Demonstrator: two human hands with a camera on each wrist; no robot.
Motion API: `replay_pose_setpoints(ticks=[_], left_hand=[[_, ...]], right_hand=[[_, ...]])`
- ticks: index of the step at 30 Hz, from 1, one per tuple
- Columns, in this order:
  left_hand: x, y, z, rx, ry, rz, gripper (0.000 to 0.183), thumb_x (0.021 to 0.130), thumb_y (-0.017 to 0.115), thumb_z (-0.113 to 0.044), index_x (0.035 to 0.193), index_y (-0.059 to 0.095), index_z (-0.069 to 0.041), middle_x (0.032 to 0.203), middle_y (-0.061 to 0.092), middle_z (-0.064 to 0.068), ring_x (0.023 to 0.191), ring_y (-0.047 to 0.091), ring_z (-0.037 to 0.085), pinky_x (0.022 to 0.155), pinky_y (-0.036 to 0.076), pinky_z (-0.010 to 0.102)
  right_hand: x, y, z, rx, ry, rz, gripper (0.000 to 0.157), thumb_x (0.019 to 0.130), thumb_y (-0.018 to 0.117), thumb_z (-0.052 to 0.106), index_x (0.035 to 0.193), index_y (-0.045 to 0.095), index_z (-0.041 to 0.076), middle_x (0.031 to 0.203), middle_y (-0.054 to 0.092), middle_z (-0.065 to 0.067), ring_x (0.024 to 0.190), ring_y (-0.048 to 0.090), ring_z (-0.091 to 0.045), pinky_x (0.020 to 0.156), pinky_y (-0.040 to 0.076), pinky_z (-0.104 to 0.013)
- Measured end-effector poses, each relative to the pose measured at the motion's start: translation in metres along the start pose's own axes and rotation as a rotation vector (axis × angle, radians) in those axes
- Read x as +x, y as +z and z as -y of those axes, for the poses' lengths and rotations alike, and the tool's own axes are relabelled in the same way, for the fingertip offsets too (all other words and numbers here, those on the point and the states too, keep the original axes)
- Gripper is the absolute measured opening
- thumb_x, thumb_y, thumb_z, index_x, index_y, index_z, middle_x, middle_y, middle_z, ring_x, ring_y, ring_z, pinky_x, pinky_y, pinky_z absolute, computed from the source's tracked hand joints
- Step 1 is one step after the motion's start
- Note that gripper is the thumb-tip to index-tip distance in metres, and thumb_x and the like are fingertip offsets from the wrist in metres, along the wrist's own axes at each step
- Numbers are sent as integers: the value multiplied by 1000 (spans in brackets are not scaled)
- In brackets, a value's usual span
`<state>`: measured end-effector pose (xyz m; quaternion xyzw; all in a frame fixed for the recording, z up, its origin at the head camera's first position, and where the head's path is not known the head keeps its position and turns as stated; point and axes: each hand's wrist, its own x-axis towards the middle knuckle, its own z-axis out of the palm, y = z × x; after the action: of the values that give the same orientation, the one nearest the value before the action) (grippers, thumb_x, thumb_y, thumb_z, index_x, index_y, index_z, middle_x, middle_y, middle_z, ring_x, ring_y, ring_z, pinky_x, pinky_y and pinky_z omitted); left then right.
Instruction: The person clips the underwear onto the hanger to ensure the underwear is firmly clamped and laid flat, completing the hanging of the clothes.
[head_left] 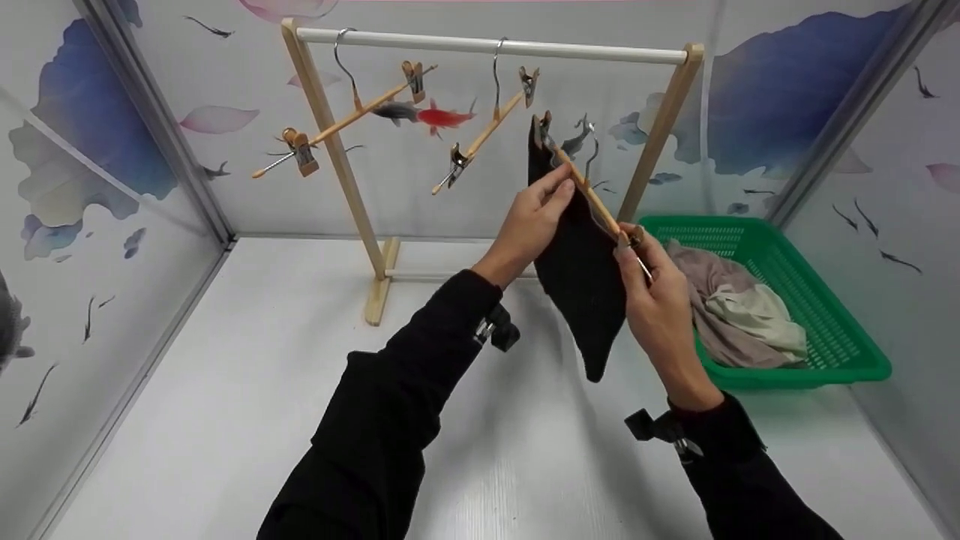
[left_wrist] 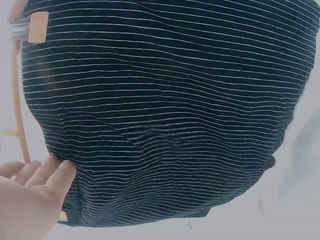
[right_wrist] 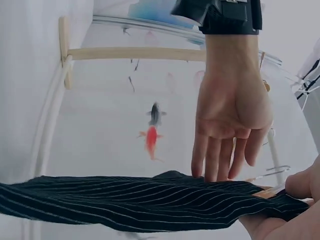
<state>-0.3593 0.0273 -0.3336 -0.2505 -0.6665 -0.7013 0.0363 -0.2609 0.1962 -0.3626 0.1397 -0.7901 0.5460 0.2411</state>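
A dark garment with thin pale stripes hangs from a wooden clip hanger; its exact kind cannot be told. At the hanger's far end, a clip grips one corner of the cloth. My left hand pinches the middle of the hanger bar along the cloth's top edge; in the right wrist view its fingers reach down to the fabric. At the near end, my right hand holds the near clip and the garment's corner between thumb and fingers.
Behind stands a wooden rack with a white rail. Two clip hangers hang on it, one at left and one in the middle. A green basket at right holds crumpled mauve and pale cloth. Patterned panels enclose the white table.
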Motion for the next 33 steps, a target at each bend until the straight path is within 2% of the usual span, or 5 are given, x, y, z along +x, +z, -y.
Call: replay_pose_setpoints(ticks=[3,5,12,23,33], left_hand=[[13,2,-15,10,43,29,48,110,43,-13,156,33,0,159,40,10,142,39,8,109,32,15],[20,3,-25,28,62,53,48,110,42,-8,156,31,1,159,38,11,142,39,8,109,32,15],[29,16,-59,51,99,80,49,109,36,1,156,25,5,162,30,17,146,34,12,109,30,13],[54,13,-41,194,111,78,49,106,40,5,155,32,0,162,34,10,145,31,5,108,26,9],[59,12,-38,279,25,91,49,108,39,1,156,33,-2,161,36,8,145,33,6,108,25,8]], right_hand=[[7,1,10,75,-24,1,46,110,45,22,152,43,5,132,57,-13,115,59,-16,97,46,-22],[11,3,18,123,-40,9,50,110,43,20,156,34,3,155,40,-10,141,42,-17,112,37,-29],[28,18,37,275,-105,-16,58,111,39,17,161,13,2,165,22,-12,151,23,-18,119,24,-33],[60,25,41,281,-28,-53,59,111,38,16,162,10,7,168,11,-11,153,16,-14,118,24,-26],[69,25,38,288,-15,-71,57,111,36,14,162,12,6,167,15,-14,152,18,-13,117,25,-25]])
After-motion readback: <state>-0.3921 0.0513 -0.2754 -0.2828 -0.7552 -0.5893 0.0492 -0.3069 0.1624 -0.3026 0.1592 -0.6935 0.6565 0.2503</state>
